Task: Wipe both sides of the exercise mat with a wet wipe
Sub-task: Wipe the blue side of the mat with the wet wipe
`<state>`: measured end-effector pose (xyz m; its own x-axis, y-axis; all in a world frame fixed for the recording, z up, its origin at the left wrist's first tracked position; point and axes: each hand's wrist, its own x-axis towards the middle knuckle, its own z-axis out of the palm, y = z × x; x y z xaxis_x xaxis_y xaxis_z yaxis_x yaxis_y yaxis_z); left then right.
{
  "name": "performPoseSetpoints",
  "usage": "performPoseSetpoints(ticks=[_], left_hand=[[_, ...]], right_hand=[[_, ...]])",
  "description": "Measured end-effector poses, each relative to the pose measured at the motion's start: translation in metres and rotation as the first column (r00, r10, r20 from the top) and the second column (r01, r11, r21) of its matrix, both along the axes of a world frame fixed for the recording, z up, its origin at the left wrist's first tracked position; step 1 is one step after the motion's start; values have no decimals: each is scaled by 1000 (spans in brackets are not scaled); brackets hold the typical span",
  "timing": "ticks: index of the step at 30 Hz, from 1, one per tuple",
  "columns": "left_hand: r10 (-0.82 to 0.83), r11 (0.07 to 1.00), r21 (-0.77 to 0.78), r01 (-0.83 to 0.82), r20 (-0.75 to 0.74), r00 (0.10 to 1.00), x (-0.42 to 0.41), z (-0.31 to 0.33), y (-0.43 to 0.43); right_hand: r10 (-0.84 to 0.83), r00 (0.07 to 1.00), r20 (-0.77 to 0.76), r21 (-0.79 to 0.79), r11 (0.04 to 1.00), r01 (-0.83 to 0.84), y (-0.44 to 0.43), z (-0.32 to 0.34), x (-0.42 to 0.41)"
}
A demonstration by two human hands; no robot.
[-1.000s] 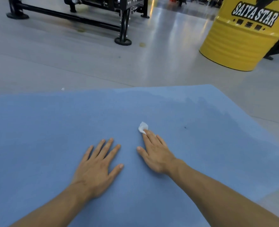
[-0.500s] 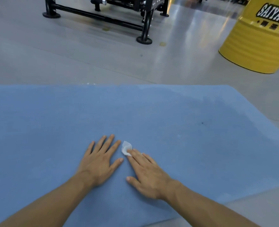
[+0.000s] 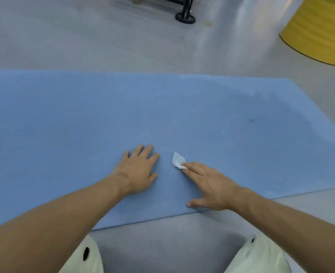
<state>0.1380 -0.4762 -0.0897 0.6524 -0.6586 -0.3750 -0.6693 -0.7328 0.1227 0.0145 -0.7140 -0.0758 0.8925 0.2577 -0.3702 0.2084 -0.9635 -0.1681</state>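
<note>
On the floor (image 3: 103,36) lay the blue exercise mat (image 3: 202,115). Your left hand (image 3: 139,170) rested flat on it, holding nothing; your right hand (image 3: 208,184) pressed the wet wipe (image 3: 178,160) under straight fingers. You were apparently mid-wipe on the top side; the next move likely called for further strokes, then flipping.

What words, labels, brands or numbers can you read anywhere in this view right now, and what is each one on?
No text can be read in this view.
On the yellow drum: only its ribbed lower wall shows, with no lettering in view.
On the exercise mat: no print, only a small dark speck.
On the wet wipe under the right hand: blank.
</note>
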Motion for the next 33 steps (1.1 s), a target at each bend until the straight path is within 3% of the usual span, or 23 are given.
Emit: performPoseSetpoints(ticks=[7, 15, 20, 25, 33], left_hand=[[-250, 963, 87, 254, -49, 967, -51, 11, 10], [-372, 914, 180, 364, 11, 928, -58, 8, 18], [-361, 916, 193, 352, 11, 933, -63, 12, 15], [-375, 893, 284, 349, 39, 926, -71, 20, 10], [-415, 850, 391, 354, 83, 906, -78, 22, 7]], right_hand=[[13, 1000, -16, -81, 997, -14, 6, 11, -20], [224, 967, 120, -312, 933, -177, 26, -1, -34], [34, 994, 108, -367, 930, 8, 31, 4, -29], [-94, 994, 54, -537, 837, 109, 19, 12, -32], [-219, 976, -11, -516, 837, 182, 27, 6, -38]])
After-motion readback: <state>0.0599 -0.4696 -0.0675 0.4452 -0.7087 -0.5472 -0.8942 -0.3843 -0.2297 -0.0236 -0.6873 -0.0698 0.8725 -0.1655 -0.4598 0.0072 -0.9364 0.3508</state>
